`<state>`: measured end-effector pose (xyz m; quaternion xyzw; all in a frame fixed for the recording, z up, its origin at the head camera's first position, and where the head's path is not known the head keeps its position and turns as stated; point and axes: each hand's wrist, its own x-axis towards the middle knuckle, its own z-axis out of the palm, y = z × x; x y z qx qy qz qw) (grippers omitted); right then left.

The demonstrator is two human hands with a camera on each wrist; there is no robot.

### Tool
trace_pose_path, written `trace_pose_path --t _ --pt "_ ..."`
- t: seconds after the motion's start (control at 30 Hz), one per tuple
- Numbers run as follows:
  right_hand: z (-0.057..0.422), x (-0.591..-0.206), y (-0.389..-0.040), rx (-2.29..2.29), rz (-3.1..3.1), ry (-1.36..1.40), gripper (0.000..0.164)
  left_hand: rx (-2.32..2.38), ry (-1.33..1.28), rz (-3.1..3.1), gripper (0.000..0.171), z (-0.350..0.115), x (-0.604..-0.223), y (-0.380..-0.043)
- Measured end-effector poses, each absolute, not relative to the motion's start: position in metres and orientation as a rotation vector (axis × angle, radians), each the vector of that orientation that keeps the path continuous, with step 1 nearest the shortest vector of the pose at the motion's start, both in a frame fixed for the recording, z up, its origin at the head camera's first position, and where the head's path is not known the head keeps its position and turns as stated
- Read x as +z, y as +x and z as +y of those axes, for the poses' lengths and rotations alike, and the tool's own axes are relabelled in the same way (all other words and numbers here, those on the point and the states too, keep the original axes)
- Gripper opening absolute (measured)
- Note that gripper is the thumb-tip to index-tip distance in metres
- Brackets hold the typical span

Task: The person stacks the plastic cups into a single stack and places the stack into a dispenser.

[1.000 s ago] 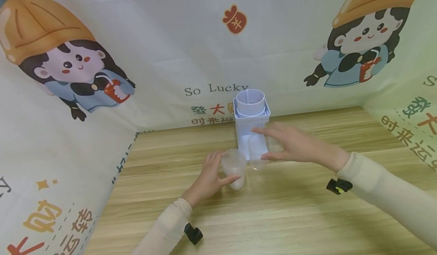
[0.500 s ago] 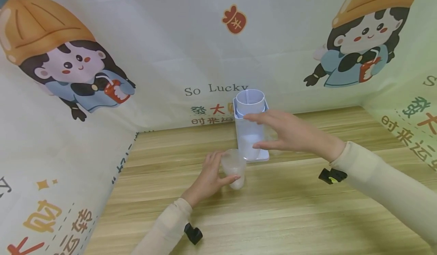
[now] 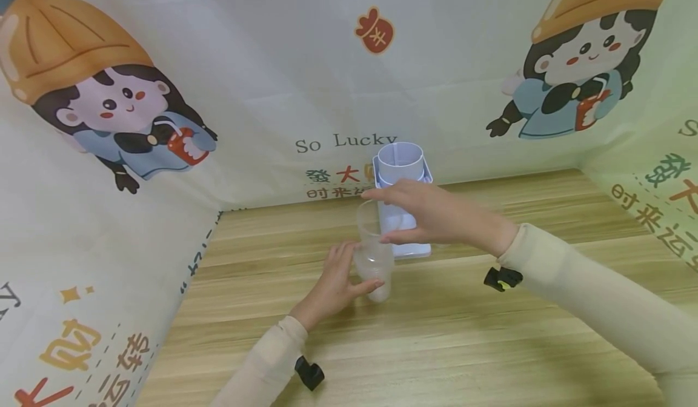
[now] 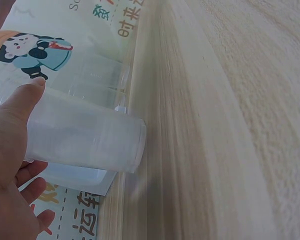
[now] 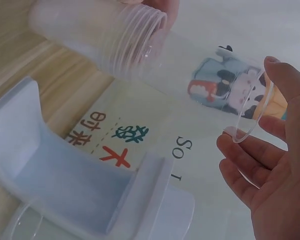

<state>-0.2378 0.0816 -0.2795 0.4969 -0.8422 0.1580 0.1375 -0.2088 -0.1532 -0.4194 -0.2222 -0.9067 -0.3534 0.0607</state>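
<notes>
My left hand (image 3: pixel 334 289) grips a stack of clear plastic cups (image 3: pixel 378 277) that stands upright on the wooden table, thumb on the near side. Just over the stack, my right hand (image 3: pixel 436 213) holds a single clear plastic cup (image 3: pixel 368 216) by its rim between thumb and fingers. In the right wrist view the lower end of this single cup (image 5: pixel 190 85) sits inside the mouth of the stack (image 5: pixel 90 35), whose several rims show close together. Right behind the hands stands a pale lavender cup dispenser (image 3: pixel 412 249), its upper tube (image 3: pixel 400 157) open at the top; my right hand hides part of it.
Beside the dispenser, the rim of another clear cup (image 5: pixel 32 225) shows in the right wrist view. A printed cloth (image 3: pixel 272 80) with cartoon figures rises behind the table (image 3: pixel 262 249) and along both sides.
My right hand has moved left with the single cup, from in front of the dispenser to over the stack, and the cup has gone into its mouth. The left hand has stayed put.
</notes>
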Motion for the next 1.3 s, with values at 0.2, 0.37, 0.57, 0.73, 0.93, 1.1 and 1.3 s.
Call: trace_pose_path --t 0.2,0.37,0.57,0.73,0.93,1.1,1.3 --pt "0.075 -0.287 -0.24 0.406 -2.476 1.45 0.07 -1.062 -0.682 -2.74 0.072 -0.153 -0.419 -0.208" --pt "0.071 -0.301 -0.242 0.348 -2.473 1.455 0.074 -1.07 -0.681 -2.742 0.069 -0.154 -0.418 -0.208" --pt "0.068 -0.319 -0.247 0.323 -2.471 1.479 0.078 -1.077 -0.688 -2.737 0.074 -0.154 -0.419 -0.209" --pt "0.066 -0.331 -0.25 0.311 -2.49 1.497 0.08 -1.086 -0.686 -2.733 0.076 -0.154 -0.419 -0.209" --pt "0.065 -0.341 -0.249 0.336 -2.5 1.508 0.077 -1.066 -0.696 -2.739 0.075 -0.154 -0.422 -0.209" --pt "0.065 -0.348 -0.249 0.33 -2.531 1.488 0.077 -1.056 -0.693 -2.749 0.075 -0.154 -0.422 -0.209" --pt "0.065 -0.35 -0.248 0.323 -2.495 1.483 0.077 -1.044 -0.68 -2.744 0.073 -0.154 -0.422 -0.21"
